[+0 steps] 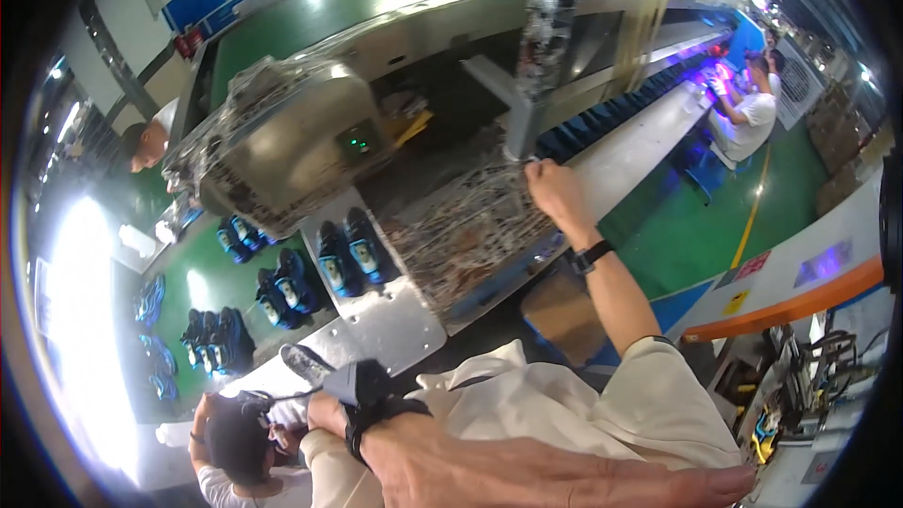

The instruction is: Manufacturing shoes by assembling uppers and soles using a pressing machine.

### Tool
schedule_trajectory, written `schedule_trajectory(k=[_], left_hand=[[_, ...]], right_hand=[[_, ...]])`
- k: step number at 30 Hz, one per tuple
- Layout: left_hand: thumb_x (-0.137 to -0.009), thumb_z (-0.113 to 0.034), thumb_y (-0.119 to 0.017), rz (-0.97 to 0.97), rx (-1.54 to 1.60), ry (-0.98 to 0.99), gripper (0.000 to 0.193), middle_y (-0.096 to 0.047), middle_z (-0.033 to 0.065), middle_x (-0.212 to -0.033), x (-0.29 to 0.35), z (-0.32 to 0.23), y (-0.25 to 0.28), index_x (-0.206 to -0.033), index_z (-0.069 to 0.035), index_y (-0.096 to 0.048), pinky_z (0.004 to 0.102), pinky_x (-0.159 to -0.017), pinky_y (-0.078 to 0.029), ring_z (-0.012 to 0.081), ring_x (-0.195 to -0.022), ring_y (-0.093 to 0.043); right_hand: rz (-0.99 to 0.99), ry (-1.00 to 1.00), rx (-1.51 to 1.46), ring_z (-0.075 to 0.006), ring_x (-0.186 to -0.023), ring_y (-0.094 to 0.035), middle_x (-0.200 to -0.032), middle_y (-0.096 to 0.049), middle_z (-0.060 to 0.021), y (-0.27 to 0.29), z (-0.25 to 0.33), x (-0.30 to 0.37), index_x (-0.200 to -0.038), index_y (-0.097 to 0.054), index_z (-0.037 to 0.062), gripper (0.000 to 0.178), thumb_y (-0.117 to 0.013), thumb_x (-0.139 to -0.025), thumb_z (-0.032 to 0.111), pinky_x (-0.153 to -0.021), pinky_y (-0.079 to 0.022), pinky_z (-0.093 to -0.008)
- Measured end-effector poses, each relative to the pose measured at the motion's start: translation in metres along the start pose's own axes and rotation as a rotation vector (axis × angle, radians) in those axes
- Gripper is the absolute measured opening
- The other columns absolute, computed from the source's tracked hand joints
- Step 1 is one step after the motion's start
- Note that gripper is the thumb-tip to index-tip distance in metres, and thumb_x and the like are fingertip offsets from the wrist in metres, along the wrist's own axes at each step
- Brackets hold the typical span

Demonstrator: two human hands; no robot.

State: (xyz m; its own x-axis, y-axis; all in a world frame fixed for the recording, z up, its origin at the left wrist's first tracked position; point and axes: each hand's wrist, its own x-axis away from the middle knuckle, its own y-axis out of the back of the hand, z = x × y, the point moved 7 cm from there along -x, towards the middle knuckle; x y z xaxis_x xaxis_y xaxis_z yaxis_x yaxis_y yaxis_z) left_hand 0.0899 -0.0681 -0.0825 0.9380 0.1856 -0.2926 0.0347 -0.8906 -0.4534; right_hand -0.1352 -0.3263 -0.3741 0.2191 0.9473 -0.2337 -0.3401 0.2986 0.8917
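Nearest, at the lower edge, the left hand [508, 470] stretches flat toward the right with fingers extended; nothing shows in its grasp, though its underside is hidden. A boxy black device on a strap [362, 390] sits on that wrist. At near left, a dark-haired person [240, 442] leans beside the bench.

Beyond, on a bare silver metal plate [400, 325], stands a pair of black-and-blue shoes [364, 246]; more pairs line up farther left, above the green floor [640, 235]. To the right of the plate lies a metal bed covered in crumpled clear plastic [480, 226].

At its far right corner, the right hand [557, 193], fingers curled, is at the foot of a grey metal post wrapped in plastic [550, 23]; whether it grips anything cannot be told. Left of the post sits a rounded silver metal housing [306, 150]. Far right, a person in white [748, 122] sits beside purple light.
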Motion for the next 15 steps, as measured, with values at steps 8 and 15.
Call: schedule_trajectory(k=[8, 15], left_hand=[[-0.088, -0.06, -0.056, -0.114, -0.126, -0.069, 0.084, -0.065, 0.0293, -0.115, -0.028, 0.062, 0.001, -0.115, 0.019, -0.06, 0.0357, -0.102, -0.044, 0.031, -0.114, -0.062], [-0.088, -0.062, -0.055, -0.068, 0.176, -0.426, 0.091, -0.061, 0.0326, -0.118, -0.077, 0.086, -0.022, -0.119, 0.023, -0.053, 0.036, -0.103, -0.044, 0.0332, -0.115, -0.06]], right_hand=[[0.02, 0.028, -0.044, -0.0444, -0.074, -0.068, -0.076, -0.067, -0.0277, 0.01, 0.002, 0.005, -0.091, -0.06, -0.0061, 0.046, -0.041, -0.096, 0.035, -0.071, -0.055, -0.0528], [0.083, 0.102, -0.069, -0.045, -0.075, -0.068, -0.078, -0.068, -0.028, -0.002, 0.0, 0.001, -0.094, -0.059, -0.0069, 0.045, -0.042, -0.097, 0.034, -0.071, -0.056, -0.0529]])
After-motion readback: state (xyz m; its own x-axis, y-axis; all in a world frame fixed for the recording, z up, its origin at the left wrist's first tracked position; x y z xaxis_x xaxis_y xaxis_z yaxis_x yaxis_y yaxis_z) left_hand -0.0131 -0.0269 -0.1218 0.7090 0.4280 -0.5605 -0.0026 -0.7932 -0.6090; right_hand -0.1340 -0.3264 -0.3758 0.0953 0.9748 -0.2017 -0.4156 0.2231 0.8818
